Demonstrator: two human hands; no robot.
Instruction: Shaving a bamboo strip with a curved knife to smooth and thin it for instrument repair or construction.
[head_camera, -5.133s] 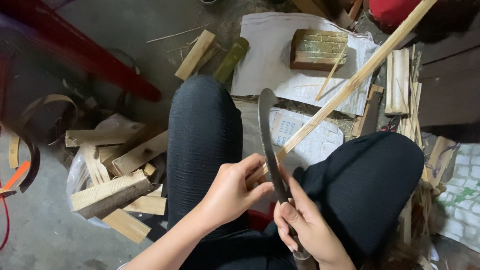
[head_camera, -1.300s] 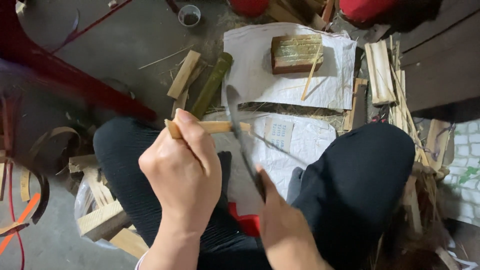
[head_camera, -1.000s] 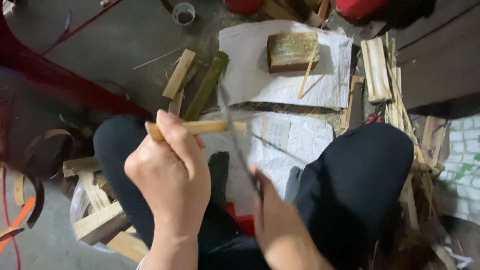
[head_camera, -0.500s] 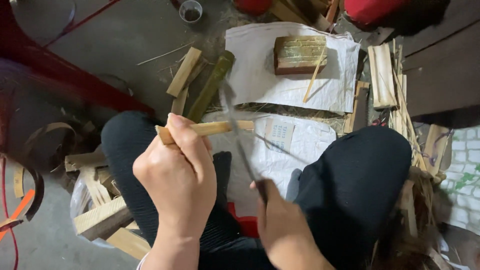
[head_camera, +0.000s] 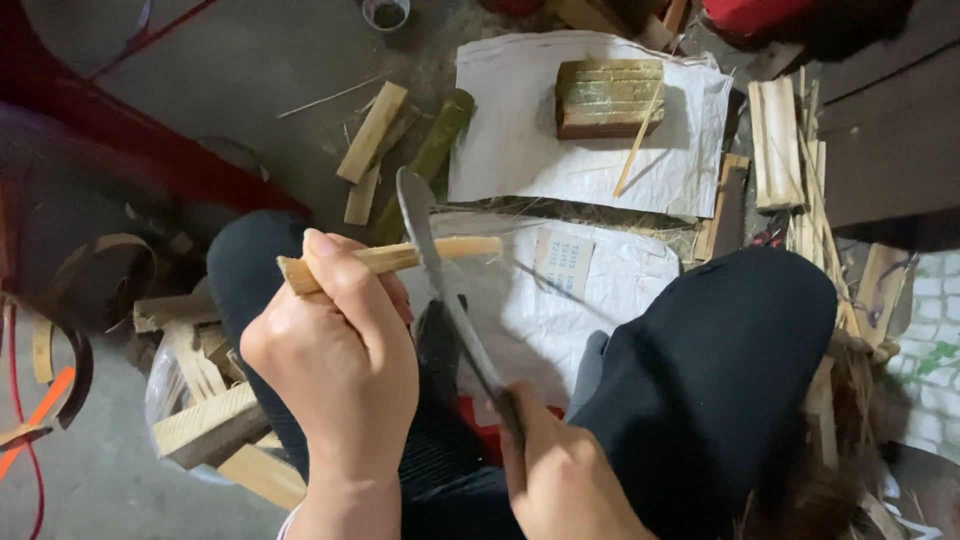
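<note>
Concrete floor (head_camera: 250, 70) bearing two white sacks (head_camera: 510, 130). Wood offcuts (head_camera: 372, 132) and a green bamboo piece (head_camera: 440, 140) lie beside them.

Both hands (head_camera: 340, 350) (head_camera: 565, 480) clenched, left raised higher

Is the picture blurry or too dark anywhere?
Head view: the left hand, bamboo stick and knife look fairly sharp in soft, even light; the right hand is cut off at the bottom edge; the top right corner is dark; no glare.

Grey concrete floor (head_camera: 230, 70); white sacks (head_camera: 510, 130) spread; cut wood pieces (head_camera: 372, 130) scattered.
</note>
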